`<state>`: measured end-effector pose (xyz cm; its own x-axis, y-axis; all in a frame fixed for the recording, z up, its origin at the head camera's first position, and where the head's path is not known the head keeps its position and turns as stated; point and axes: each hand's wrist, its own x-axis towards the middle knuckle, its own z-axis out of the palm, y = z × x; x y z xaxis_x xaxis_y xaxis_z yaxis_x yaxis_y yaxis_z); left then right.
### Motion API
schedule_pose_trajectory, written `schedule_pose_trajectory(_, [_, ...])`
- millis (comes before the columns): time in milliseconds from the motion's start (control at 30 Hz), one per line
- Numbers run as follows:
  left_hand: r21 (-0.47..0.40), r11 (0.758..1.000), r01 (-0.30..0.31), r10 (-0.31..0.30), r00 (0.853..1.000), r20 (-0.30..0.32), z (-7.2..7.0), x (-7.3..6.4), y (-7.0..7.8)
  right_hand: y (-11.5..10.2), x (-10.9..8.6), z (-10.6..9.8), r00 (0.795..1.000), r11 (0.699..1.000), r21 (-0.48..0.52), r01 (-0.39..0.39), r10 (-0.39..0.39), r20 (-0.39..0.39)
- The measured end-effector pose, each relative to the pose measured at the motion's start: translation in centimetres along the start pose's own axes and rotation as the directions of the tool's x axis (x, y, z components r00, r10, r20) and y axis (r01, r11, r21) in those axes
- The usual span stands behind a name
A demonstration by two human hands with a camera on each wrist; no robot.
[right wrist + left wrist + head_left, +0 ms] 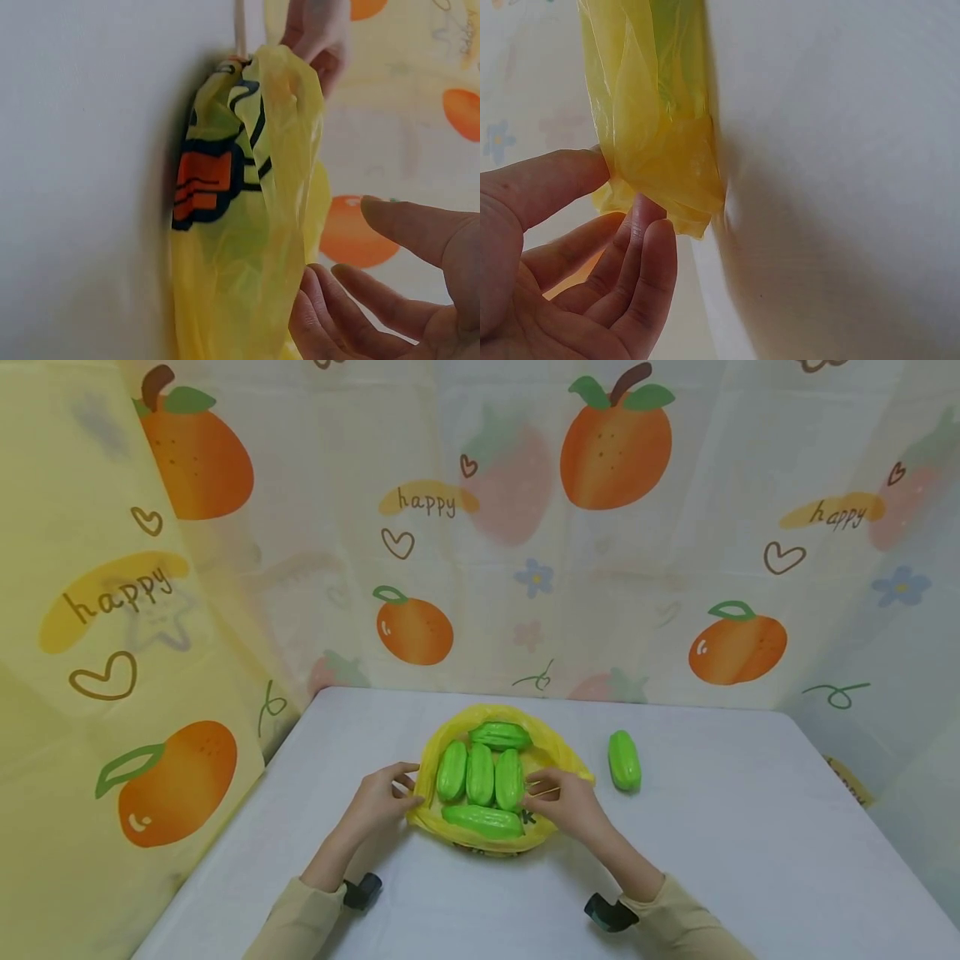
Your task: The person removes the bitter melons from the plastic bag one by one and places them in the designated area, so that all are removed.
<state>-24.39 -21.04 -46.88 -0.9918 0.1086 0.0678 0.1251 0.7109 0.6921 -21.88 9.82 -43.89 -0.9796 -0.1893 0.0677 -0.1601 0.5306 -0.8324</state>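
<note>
A thin yellow plastic bag [553,745] lies on the white-covered table [757,835], its wide mouth facing up and its crumpled rim spread in a rough oval. Inside it rest five glossy green oblong vegetables [480,775], ribbed along their length: three stand side by side in a row pointing away from the person, one lies crosswise behind them, and another lies crosswise in front. A sixth glossy green oblong vegetable [624,762] lies on the table to the right of the bag, apart from it. The person's bare left hand [381,795] is at the bag's left side, its grip lightly pinching a fold of the yellow film between thumb and fingers. The bare right hand [567,802] is at the right side with its grip released: the thumb stands away from the fingers, whose tips touch the bag's edge. Whether those tips also touch the nearest vegetable cannot be told. Orange and black printing [206,180] shows on the bag's outer side. Beige sleeves [300,914] cover the forearms, and a pale cloth backdrop [645,556] printed with oranges hangs behind the table.
</note>
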Motion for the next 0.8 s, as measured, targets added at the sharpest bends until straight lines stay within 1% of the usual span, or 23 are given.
schedule_pose_trajectory(133, [0.006, 1.000, -0.003, 0.003, 1.000, 0.001, 0.0, 0.0, 0.1, -0.2, -0.1, 0.6, 0.999, 1.000, 0.003, 0.024, -0.024, 0.023])
schedule_pose_trajectory(200, [0.011, 1.000, -0.010, 0.010, 1.000, 0.000, 0.0, 0.0, 0.1, -0.3, -0.2, 0.8, 0.999, 1.000, 0.010, 0.025, -0.026, 0.042])
schedule_pose_trajectory(267, [0.008, 1.000, -0.005, 0.005, 1.000, 0.005, 0.0, 0.0, 0.1, -0.3, -0.3, 1.0, 0.998, 0.999, 0.013, 0.031, -0.032, 0.061])
schedule_pose_trajectory(533, [0.000, 1.000, -0.005, 0.005, 1.000, 0.009, 0.1, 0.1, 0.0, -0.2, -0.4, 1.7, 0.992, 0.998, -0.019, 0.057, -0.055, 0.111])
schedule_pose_trajectory(667, [0.003, 1.000, -0.004, 0.004, 1.000, 0.010, 0.1, 0.1, 0.0, 0.0, -0.5, 1.9, 0.989, 0.998, -0.037, 0.052, -0.046, 0.139])
schedule_pose_trajectory(800, [0.000, 1.000, -0.002, 0.002, 1.000, 0.010, 0.1, 0.1, 0.1, 0.2, -0.6, 2.0, 0.985, 0.998, -0.033, 0.059, -0.053, 0.162])
